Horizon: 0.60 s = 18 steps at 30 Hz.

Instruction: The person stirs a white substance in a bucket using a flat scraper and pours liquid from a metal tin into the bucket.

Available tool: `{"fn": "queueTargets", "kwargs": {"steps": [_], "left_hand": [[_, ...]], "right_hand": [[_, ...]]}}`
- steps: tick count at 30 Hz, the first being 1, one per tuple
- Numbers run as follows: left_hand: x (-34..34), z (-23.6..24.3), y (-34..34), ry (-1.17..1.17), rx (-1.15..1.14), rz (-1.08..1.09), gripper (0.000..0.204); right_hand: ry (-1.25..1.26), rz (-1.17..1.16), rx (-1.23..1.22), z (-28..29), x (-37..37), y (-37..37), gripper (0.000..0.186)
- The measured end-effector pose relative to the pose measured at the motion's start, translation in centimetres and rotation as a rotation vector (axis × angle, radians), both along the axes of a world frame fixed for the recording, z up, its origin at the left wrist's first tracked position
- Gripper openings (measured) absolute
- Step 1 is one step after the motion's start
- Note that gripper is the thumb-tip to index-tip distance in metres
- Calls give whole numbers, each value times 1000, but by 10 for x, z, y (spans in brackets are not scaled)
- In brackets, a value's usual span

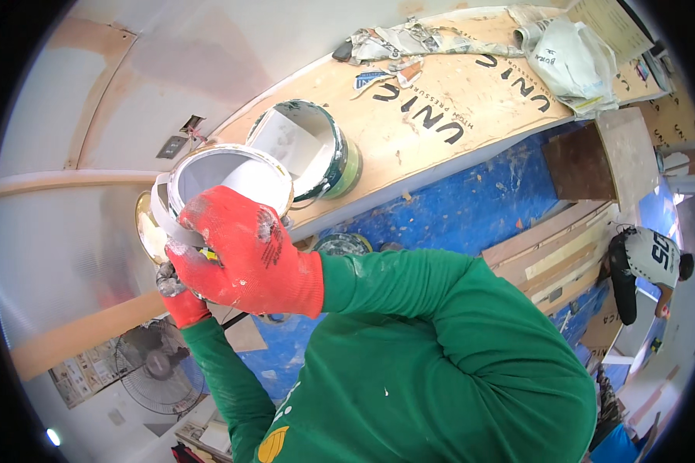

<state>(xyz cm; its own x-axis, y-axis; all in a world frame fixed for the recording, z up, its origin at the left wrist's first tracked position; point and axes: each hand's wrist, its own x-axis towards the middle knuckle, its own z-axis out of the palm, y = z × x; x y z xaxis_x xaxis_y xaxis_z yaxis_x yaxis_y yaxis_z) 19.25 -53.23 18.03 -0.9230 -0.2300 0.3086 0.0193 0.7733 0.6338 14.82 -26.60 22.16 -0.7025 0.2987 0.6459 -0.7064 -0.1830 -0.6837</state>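
Note:
My right hand, in a red glove smeared with white, is closed with its fingertips pinching a pale curved strip. This strip bends up beside the rim of a white bucket with white material inside. My left hand, also red-gloved with grey, dirty fingertips, is below and mostly hidden behind the right. Its visible fingers are curled, and what they hold is hidden. Behind the white bucket stands a dark green bucket with white paste and a pale flat piece in it. A round gold-rimmed object shows left of my hands.
A long wooden-board bench runs along the wall, bearing crumpled paper and a white plastic bag. Blue sheeting covers the floor. A wall socket has loose wires nearby. A fan stands lower left; another person is at right.

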Motion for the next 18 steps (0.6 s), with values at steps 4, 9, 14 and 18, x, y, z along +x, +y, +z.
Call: {"fn": "queueTargets", "kwargs": {"steps": [4,9,14,18], "left_hand": [[-2,1,-26,-68,-180,-24,28],[-4,-6,-62,-88,-119,-61,41],[-4,7,-67,-194,-327,2,36],[-10,11,-56,-139,-64,-5,31]], "right_hand": [[-36,15,-4,2,-2,5,34],[-53,-40,-40,3,-4,6,33],[-62,-12,-39,-1,-6,7,40],[-86,5,-24,-1,-11,11,39]]}}
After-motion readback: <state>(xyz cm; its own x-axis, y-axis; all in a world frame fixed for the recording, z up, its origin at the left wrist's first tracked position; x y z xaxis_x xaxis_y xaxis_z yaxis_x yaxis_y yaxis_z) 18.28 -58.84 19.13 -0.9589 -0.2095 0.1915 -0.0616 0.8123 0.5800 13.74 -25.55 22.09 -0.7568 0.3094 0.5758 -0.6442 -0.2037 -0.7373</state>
